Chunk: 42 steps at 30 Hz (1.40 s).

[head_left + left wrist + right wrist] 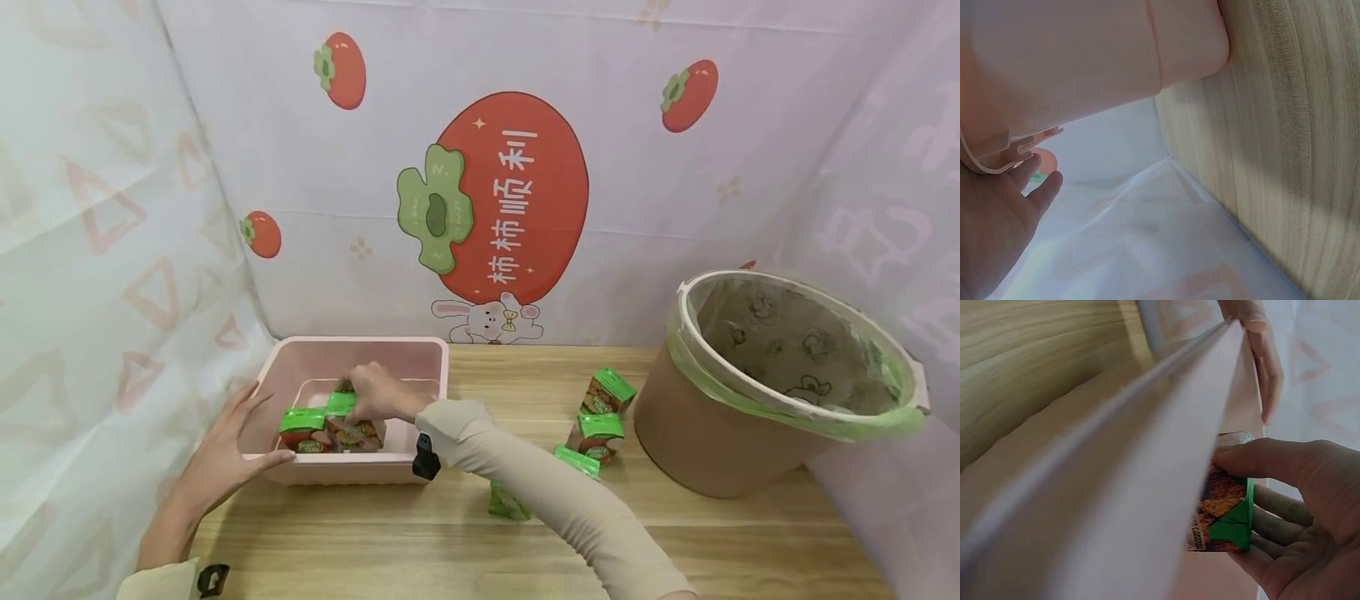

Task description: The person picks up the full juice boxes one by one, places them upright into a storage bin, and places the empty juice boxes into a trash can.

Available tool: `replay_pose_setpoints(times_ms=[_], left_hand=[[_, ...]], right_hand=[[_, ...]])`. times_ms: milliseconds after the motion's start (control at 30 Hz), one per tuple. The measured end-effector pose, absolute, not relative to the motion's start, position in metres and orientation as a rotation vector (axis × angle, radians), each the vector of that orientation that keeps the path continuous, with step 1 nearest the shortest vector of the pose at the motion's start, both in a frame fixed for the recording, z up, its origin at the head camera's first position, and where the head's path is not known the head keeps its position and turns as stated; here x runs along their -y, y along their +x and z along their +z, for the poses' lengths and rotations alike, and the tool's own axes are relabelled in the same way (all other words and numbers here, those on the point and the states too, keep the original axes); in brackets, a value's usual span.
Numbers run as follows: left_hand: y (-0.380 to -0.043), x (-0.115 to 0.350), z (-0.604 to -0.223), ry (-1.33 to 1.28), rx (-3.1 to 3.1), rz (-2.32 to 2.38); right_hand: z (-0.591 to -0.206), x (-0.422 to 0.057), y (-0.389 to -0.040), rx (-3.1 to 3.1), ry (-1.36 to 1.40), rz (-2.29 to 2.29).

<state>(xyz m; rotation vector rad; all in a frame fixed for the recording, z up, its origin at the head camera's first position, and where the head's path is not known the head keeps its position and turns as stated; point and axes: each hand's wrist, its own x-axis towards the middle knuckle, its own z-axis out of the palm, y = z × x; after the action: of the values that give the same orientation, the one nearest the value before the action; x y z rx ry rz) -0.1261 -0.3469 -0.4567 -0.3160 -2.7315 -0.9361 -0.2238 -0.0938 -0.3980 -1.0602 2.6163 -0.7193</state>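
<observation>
R hand (375, 396) is down inside the pink tub (345, 473), thumb one side, fingers the other, pinching a green-topped pack (1225, 512). That pack sits within the tub, twd the front wall; can't tell from here if it's touching the floor. Just left of it, in the tub's front L corner, there's a 2nd pack (303, 419), green top up. Anything behind the R hand is hidden.

L hand (221, 458) is at the tub's front L corner, fingers spread along the L rim, thumb out straight over the front rim. No pack in that one.

Cream sleeve (540, 479) comes in from the tub's R side, black buckle (426, 457) by the front R corner.

Now, R of the tub, 4 loose packs (597, 437) w/ green tops on the wood tabletop (420, 542): nearest the tub is one partly under the sleeve, then another half-hidden, then two close together, well apart from the tub. Past those, far R of the tub, a big brownish bucket (705, 433) w/ a see-through green liner (701, 371) folded over its rim. Behind the tub hangs a printed sheet (637, 208), red persimmons + a bunny, etc.
</observation>
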Motion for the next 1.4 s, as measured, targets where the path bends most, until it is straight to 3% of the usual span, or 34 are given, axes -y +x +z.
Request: replay_pose_setpoints(times_ms=[1033, 1400], left_hand=[[-0.129, 0.344, -0.455, -0.316, 2.727, -0.932], [-0.127, 0.347, -0.458, -0.319, 2.717, -0.946]], right_hand=[[-0.42, 0.082, -0.223, -2.514, -1.003, -0.739], [-0.405, 0.061, -0.227, -2.473, -1.026, -0.725]])
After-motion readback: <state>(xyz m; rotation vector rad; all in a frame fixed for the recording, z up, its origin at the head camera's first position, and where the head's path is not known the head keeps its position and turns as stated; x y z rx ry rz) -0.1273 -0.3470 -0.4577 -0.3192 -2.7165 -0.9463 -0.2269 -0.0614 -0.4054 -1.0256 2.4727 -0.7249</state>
